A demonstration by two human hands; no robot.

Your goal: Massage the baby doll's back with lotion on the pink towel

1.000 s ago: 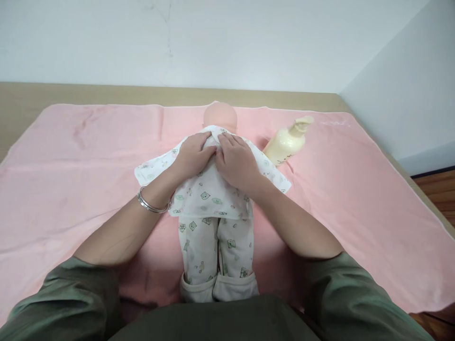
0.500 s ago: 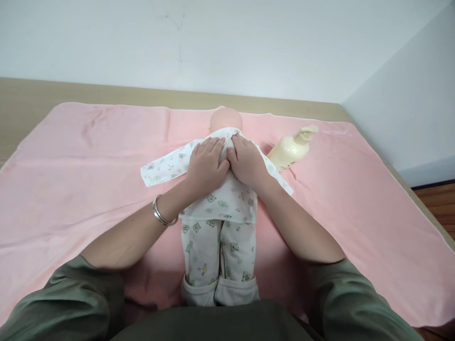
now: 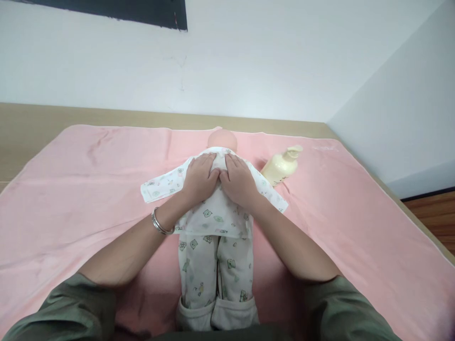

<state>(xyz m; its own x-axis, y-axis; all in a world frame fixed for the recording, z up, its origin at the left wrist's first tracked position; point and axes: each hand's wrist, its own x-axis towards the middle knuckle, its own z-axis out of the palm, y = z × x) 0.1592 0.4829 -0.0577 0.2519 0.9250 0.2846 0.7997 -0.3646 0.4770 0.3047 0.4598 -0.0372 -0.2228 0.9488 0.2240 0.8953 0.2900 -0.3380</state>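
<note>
Tan and smooth, a broad tabletop [image 3: 28, 128] is supporting the whole arrangement. A pink fabric sheet [image 3: 88, 203] is covering much of it, presumably serving as a soft layer under the doll.

A bald, pale-pink doll [image 3: 222, 138] is lying lengthwise on the sheet, head towards the wall [image 3: 249, 80] and feet towards the person. No face is showing; it is apparently lying face down, which is leaving the back accessible. White long trousers with a green animal print [image 3: 199, 274] are covering the legs. A matching white printed shirt [image 3: 213, 222] is lying over the back, sleeves spreading outwards, so the torso is sitting clear between them.

Both bare hands are resting palm-down on the upper back, side by side. The left hand [image 3: 200, 180] is lying flat, its fingers close together and pointing towards the head; the right hand [image 3: 240, 182] is mirroring it. The thumbs are angling inwards and meeting or nearly meeting near the midline. Neither hand is gripping; the symmetry is probably spreading contact evenly.

A cream pump bottle [image 3: 280, 168] is sitting beside the right-hand sleeve, within easy reach; its base is partly hidden, so its exact stance is uncertain. A silver metal bracelet [image 3: 159, 222] is circling the left wrist.
</note>
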